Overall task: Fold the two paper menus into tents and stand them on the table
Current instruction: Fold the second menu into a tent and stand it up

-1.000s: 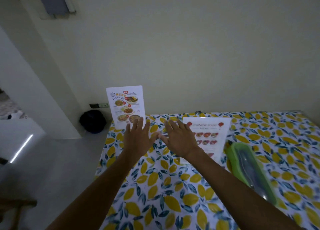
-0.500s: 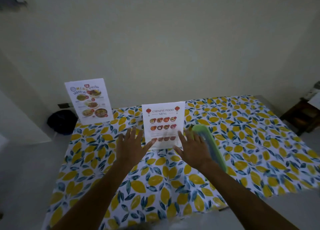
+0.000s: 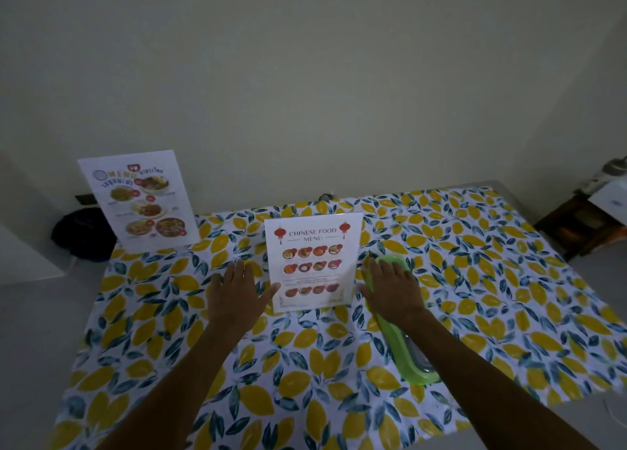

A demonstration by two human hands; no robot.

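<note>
Two paper menus stand upright on the table with the lemon-print cloth (image 3: 305,364). The Chinese food menu (image 3: 314,261) stands in the middle, facing me. A second menu (image 3: 139,200) with dish photos stands at the far left corner. My left hand (image 3: 237,295) hovers flat just left of the Chinese food menu, fingers spread, its thumb near the lower left edge. My right hand (image 3: 393,290) is flat on the right side of that menu, fingers apart, over the end of a green container. Neither hand holds anything.
A long green plastic container (image 3: 407,348) with a clear lid lies right of the centre menu, running toward me. A dark round bag (image 3: 81,232) sits on the floor beyond the left corner. Dark wooden furniture (image 3: 583,225) stands at far right. A plain wall rises behind the table.
The view has swung right, so the Chinese food menu now sits centred. Both hands have moved apart and now flank it, the right one over the green container.
</note>
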